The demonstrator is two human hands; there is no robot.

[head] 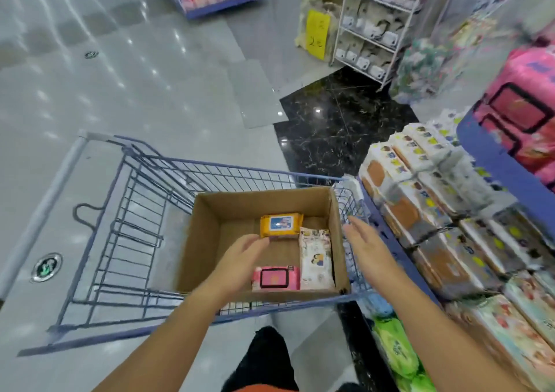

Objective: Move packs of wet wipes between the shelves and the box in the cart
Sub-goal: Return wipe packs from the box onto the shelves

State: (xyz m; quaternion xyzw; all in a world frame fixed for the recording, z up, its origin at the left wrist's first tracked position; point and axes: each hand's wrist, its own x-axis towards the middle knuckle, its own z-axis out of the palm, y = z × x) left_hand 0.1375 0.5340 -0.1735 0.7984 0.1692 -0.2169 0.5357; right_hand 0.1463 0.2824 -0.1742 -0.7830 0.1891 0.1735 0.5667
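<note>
An open cardboard box [207,235] sits in the near right corner of a blue wire cart [129,211]. Three packs of wet wipes lie on its floor: an orange pack [280,225] at the back, a white pack [315,259] along the right wall, and a pink pack [276,278] at the front. My left hand [240,256] hovers over the box with straight fingers, its tips just short of the orange pack. My right hand [365,244] is held flat and empty above the box's right wall and the cart's rim.
Shelves at the right hold stacked wipe packs [426,199], with pink packs [522,115] above and green ones [396,349] low down. A white wire rack [372,31] stands further back. Shiny grey floor [120,76] stretches to the left of the cart.
</note>
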